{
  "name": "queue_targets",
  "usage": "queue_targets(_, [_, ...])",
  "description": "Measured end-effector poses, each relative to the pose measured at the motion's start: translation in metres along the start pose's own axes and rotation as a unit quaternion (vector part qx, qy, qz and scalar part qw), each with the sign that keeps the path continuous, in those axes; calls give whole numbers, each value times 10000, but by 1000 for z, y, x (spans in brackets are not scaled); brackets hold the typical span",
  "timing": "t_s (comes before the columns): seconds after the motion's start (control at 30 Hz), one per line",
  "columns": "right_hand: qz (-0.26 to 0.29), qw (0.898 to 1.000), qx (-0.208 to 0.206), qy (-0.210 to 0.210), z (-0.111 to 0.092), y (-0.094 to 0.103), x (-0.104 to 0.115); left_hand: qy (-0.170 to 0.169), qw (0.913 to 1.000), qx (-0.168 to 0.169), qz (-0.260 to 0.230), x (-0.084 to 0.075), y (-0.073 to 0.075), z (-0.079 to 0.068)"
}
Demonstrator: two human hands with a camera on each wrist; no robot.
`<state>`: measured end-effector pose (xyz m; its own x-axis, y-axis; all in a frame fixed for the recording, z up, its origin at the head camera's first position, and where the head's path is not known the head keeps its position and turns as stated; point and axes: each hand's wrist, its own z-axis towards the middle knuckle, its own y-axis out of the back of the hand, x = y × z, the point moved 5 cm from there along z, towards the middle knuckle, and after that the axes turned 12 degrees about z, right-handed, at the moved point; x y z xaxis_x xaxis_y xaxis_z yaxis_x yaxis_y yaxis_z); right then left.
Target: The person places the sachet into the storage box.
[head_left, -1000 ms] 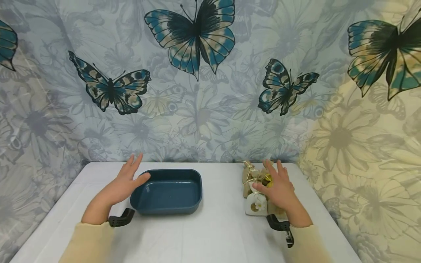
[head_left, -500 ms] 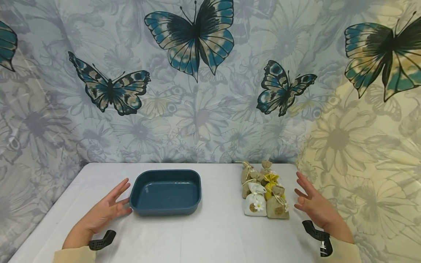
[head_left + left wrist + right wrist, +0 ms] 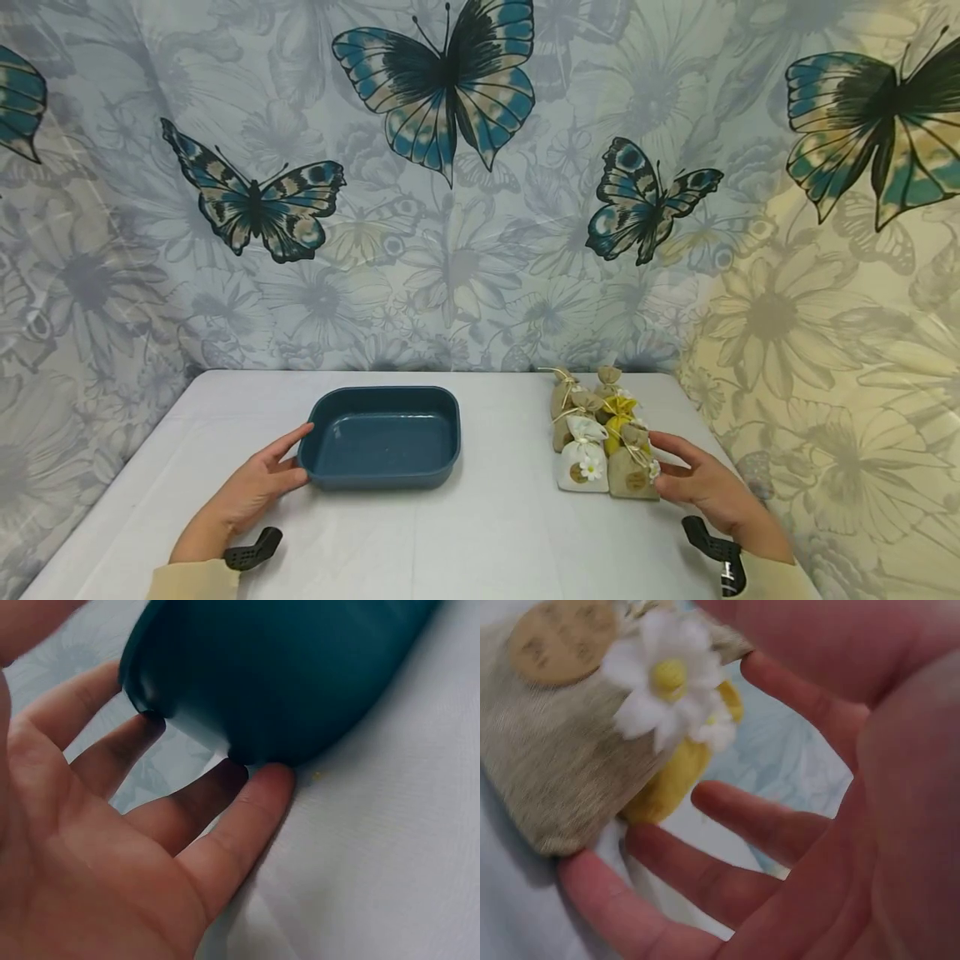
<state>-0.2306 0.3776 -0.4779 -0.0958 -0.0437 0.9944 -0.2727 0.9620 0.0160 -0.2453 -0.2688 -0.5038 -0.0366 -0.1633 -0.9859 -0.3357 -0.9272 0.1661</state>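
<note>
A dark teal rectangular dish (image 3: 378, 482) sits on the white-covered table, left of centre. At its left end is my left hand (image 3: 251, 492), fingers extended; the left wrist view shows the fingertips (image 3: 271, 784) right at the dish's wall. To the right stands a group of small drawstring sachets: a white one (image 3: 581, 454), a yellow one (image 3: 618, 414) and several beige ones. My right hand (image 3: 708, 483) is beside the front beige sachet (image 3: 630, 475), which bears a white daisy (image 3: 664, 675). Its fingers are spread and reach to the sachet's side and lower corner.
The white tabletop (image 3: 510, 533) stretches between the dish and the sachets. Behind and on both sides hangs a floral cloth backdrop (image 3: 450, 275) with large butterflies. A black wrist mount (image 3: 255, 550) sits on the left wrist, another mount (image 3: 712, 546) on the right.
Both hands drew back outward from above the dish and sachets, then came inward: the left to the dish's left end, the right to the sachets' right side. Dish and sachets stayed in place.
</note>
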Motion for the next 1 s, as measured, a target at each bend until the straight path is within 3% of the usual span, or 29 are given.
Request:
queue_targets(0.17, [-252,9996,-62,145,3,-2,-5,279,9989,-252,291,3,-2,1])
queue_targets(0.37, [-519,9980,-365,49,8,-1,-9,271,9985,-344,342,4,-2,2])
queue_targets(0.5, [-757,9966,-323,-42,10,-3,-9,290,9980,-363,433,2,-2,3])
queue_targets(0.8, [-691,9961,-302,-466,9,-11,-9,345,9975,-297,531,1,-4,3])
queue_targets(1.0, [-799,9947,-508,-398,12,-14,-10,326,9975,-339,534,4,-3,4])
